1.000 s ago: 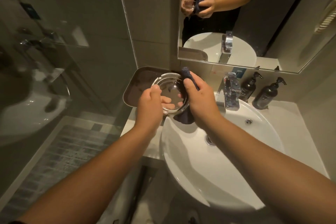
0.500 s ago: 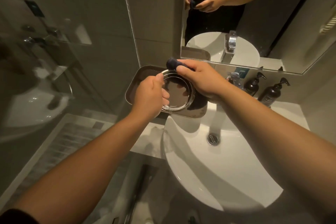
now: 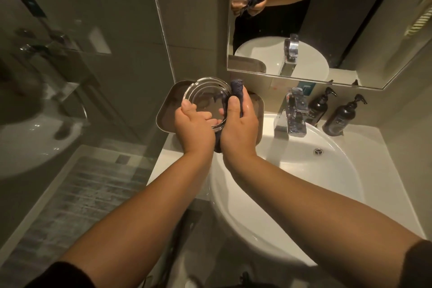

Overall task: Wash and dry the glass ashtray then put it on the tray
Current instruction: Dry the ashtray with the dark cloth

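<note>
Clear round glass ashtray (image 3: pixel 205 98) tilted above tray (image 3: pixel 166 110).

- One glass ashtray (image 3: pixel 205 100)
- One dark cloth (image 3: pixel 236 91)
- One metal tray (image 3: pixel 166 110)
- One white basin (image 3: pixel 304 182)
- One chrome tap (image 3: pixel 293 116)
- Two dark pump bottles (image 3: pixel 320 106) (image 3: pixel 341 117)
- One mirror (image 3: pixel 350 18)
- Two hands: left hand (image 3: pixel 194 131), right hand (image 3: pixel 240 128)

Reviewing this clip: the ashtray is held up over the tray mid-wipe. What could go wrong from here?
1. The ashtray is held tilted by the left hand at its near rim only; glass could slip and drop onto the tray.
2. The right hand pinches the cloth over one edge, so the far rim may stay damp.
</note>
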The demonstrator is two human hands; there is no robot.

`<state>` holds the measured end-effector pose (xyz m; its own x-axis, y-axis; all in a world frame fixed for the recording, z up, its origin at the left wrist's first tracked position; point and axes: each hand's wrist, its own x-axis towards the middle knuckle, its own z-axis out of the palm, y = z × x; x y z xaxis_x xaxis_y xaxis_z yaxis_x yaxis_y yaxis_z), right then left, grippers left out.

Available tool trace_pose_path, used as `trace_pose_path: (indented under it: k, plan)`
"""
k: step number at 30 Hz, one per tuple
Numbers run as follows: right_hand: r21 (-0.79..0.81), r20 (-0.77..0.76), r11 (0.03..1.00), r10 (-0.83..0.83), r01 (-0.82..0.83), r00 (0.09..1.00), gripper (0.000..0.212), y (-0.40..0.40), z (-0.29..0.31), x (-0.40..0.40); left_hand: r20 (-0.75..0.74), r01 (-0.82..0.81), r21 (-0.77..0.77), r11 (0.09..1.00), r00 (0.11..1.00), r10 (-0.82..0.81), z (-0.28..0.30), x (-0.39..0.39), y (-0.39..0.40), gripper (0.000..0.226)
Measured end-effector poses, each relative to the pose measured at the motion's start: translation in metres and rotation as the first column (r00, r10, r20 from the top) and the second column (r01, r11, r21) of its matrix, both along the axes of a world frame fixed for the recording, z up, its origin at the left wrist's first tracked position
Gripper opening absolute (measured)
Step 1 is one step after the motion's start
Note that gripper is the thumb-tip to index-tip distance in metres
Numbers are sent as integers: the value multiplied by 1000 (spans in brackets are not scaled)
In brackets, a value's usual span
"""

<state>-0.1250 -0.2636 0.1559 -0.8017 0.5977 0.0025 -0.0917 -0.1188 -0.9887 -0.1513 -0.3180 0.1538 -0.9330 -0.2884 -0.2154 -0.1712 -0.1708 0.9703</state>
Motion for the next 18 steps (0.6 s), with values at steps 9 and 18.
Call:
trace_pose_path:
  k: [9,18]
  plan:
    - [18,71,996,82,-83,994,35,10,-12,-2,60,85,0,996,995,-85,-7,11,-10,38]
    - [42,170,978,196,-206,966,25,30,-14,1,106,277,-121,953,958,-266,-19,13,-33,50]
